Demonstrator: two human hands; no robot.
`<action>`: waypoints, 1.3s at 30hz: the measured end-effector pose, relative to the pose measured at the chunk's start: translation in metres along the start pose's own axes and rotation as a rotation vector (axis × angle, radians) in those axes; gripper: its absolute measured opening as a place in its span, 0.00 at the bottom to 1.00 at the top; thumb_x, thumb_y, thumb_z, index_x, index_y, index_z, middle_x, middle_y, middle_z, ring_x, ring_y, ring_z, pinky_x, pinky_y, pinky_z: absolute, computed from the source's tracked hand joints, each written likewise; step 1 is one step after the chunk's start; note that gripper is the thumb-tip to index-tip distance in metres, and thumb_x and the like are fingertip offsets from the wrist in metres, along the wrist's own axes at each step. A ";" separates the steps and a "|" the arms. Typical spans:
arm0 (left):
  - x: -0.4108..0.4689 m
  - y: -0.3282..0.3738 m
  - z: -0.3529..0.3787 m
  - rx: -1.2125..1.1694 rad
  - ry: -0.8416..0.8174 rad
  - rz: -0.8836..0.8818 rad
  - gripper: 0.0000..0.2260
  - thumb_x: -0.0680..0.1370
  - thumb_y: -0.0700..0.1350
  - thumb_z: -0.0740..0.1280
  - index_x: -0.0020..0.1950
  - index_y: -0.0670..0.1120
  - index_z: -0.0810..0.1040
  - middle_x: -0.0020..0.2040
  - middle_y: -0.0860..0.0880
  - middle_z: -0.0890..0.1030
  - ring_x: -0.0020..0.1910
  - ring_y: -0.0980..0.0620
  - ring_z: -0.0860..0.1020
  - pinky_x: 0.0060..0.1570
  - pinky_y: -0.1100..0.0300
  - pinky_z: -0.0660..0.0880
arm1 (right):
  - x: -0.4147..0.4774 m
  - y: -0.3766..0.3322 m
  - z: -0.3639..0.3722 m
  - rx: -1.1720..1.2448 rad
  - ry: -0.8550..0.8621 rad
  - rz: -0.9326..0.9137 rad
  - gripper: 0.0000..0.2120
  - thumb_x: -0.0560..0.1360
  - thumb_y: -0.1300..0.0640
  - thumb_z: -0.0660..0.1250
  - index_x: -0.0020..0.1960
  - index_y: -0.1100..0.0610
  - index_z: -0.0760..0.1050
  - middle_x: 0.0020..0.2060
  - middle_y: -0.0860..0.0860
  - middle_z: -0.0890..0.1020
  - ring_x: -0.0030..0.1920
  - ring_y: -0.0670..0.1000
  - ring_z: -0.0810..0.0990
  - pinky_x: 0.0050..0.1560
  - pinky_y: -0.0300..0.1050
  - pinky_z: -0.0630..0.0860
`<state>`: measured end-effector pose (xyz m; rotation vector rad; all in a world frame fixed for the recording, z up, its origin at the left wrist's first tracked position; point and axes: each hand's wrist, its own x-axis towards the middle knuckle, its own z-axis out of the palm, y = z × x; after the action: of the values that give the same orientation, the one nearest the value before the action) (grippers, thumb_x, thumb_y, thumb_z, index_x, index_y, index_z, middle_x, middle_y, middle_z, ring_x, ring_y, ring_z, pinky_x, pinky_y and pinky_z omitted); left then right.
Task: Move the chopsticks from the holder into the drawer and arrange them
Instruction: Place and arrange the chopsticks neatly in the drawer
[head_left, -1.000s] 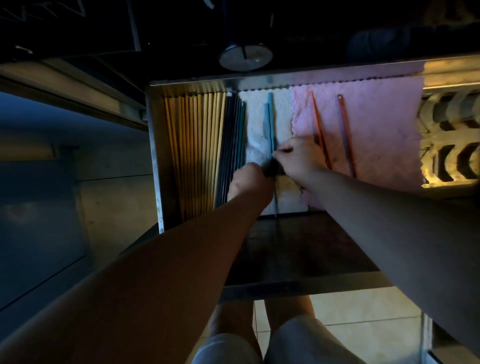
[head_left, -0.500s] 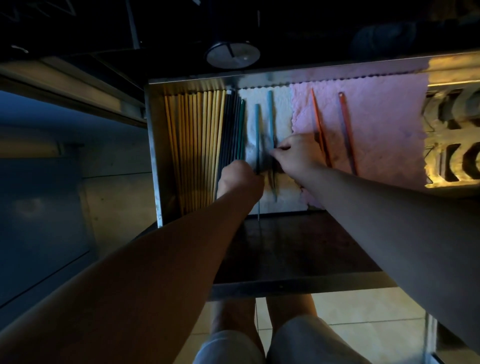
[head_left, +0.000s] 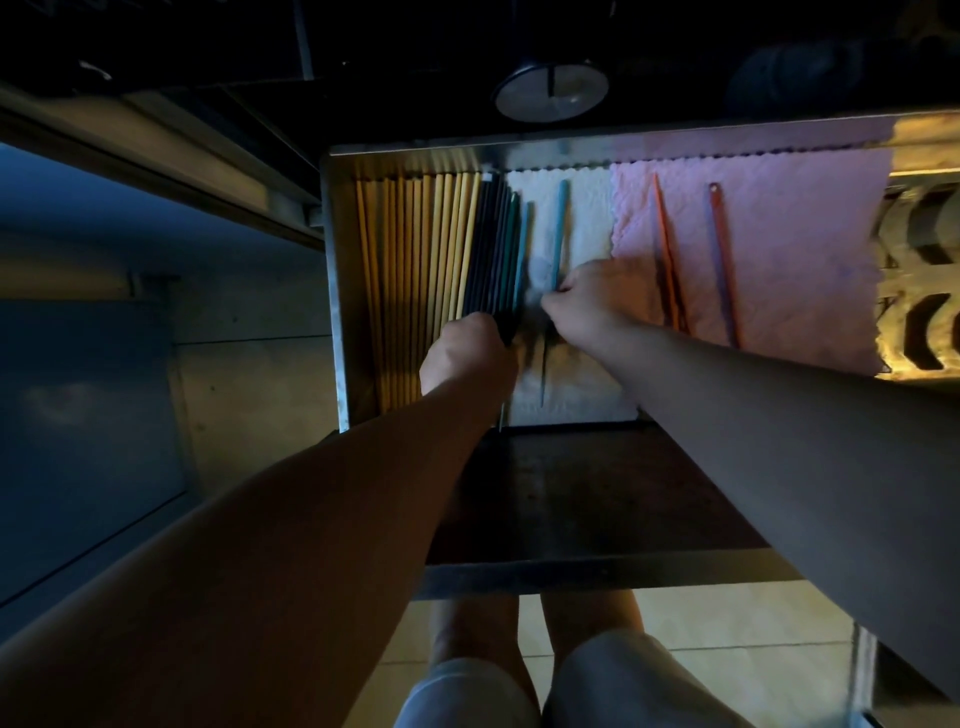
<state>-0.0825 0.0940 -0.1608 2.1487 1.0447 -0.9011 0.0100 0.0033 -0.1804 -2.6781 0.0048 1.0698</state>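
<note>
You have one view only, worn on your head, looking forward and steeply down. It sits close above the open metal drawer (head_left: 332, 291), which fills the frame from the centre toward 12 and 2 o'clock. Your bare forearms enter from 7 and 4 o'clock, and your knees show at 6 o'clock over the tiled floor (head_left: 727, 623).

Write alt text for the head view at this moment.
Two bare hands work in an open metal drawer: the left hand presses the dark chopsticks against the yellow chopsticks, and the right hand pinches a light blue chopstick on a white cloth.
</note>
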 end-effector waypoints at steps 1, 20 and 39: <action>-0.001 -0.002 -0.001 0.005 -0.003 0.011 0.09 0.77 0.52 0.69 0.49 0.47 0.78 0.42 0.47 0.80 0.39 0.49 0.80 0.36 0.55 0.78 | 0.000 -0.002 0.003 0.032 -0.020 -0.003 0.16 0.70 0.44 0.69 0.44 0.58 0.81 0.37 0.52 0.82 0.39 0.52 0.80 0.32 0.37 0.68; -0.011 -0.021 -0.011 0.165 0.169 0.293 0.15 0.78 0.42 0.66 0.65 0.49 0.72 0.67 0.45 0.68 0.65 0.43 0.67 0.62 0.48 0.69 | -0.021 -0.007 0.009 0.297 -0.103 0.038 0.08 0.72 0.61 0.64 0.43 0.60 0.82 0.36 0.55 0.81 0.42 0.58 0.83 0.42 0.48 0.80; -0.032 0.045 0.020 0.172 0.146 0.458 0.17 0.77 0.48 0.66 0.66 0.49 0.72 0.68 0.46 0.70 0.66 0.42 0.67 0.59 0.47 0.69 | -0.011 0.078 -0.051 0.276 0.086 -0.011 0.08 0.72 0.59 0.65 0.48 0.51 0.81 0.47 0.53 0.84 0.50 0.55 0.82 0.56 0.47 0.78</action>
<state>-0.0665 0.0412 -0.1392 2.4834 0.5114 -0.6399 0.0293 -0.0856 -0.1560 -2.4684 0.1431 0.8790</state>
